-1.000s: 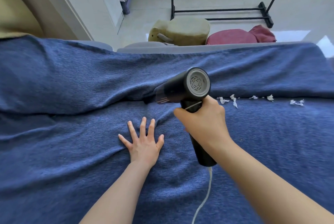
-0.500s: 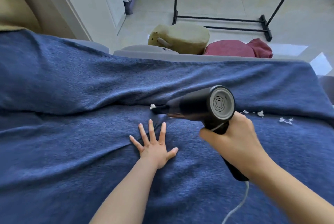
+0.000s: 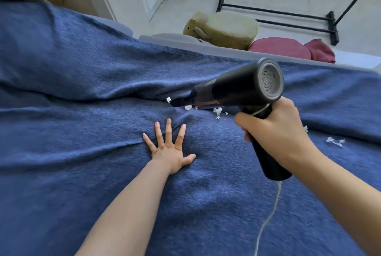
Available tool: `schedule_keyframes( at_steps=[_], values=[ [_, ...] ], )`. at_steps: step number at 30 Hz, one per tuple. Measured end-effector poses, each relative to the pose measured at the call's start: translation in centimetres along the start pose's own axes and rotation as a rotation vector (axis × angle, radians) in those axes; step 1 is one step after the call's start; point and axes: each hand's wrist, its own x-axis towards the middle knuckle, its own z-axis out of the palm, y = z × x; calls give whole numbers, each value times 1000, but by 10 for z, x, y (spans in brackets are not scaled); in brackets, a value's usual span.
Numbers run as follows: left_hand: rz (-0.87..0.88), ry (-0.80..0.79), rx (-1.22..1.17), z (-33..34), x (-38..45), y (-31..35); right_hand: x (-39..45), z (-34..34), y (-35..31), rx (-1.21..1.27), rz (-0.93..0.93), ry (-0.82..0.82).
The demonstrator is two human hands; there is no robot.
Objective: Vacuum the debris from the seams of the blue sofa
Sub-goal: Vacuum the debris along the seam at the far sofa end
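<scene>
A blue cloth-covered sofa (image 3: 82, 173) fills the view, its seam running across the middle. My right hand (image 3: 274, 132) grips the handle of a black handheld vacuum (image 3: 237, 88), whose narrow nozzle points left into the seam. White paper scraps (image 3: 217, 110) lie along the seam just under the nozzle, and more scraps (image 3: 335, 141) lie at the right. My left hand (image 3: 171, 148) presses flat on the seat cushion below the nozzle, fingers spread.
A white cord (image 3: 268, 216) hangs from the vacuum handle over the seat. Behind the sofa back stand an olive stool (image 3: 231, 28), a red cushion (image 3: 282, 47) and a black rack (image 3: 288, 8) on the tiled floor.
The view has shifted, so hands and vacuum sit further right. The nozzle has drawn back to the right along the seam, and white scraps now show beneath it. My left hand stays flat.
</scene>
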Motion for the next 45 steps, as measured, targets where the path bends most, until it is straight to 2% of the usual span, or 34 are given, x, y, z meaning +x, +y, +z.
schedule_keyframes(
  at_steps=[12, 17, 26, 32, 39, 45],
  values=[
    [-4, -8, 0, -1, -5, 1, 17, -14, -10, -79, -9, -11],
    [29, 56, -26, 4, -3, -1, 23, -2, -12, -65, -1, -9],
    [59, 326, -25, 19, -9, -7, 13, -6, -15, -38, -34, -13],
    [74, 570, -60, 32, -15, -9, 13, 1, -18, -30, -56, -4],
    [84, 646, -95, 36, -14, -11, 22, 22, -20, -30, -54, -24],
    [88, 669, -88, 37, -13, -11, 18, 9, -29, -195, -133, -9]
  ],
)
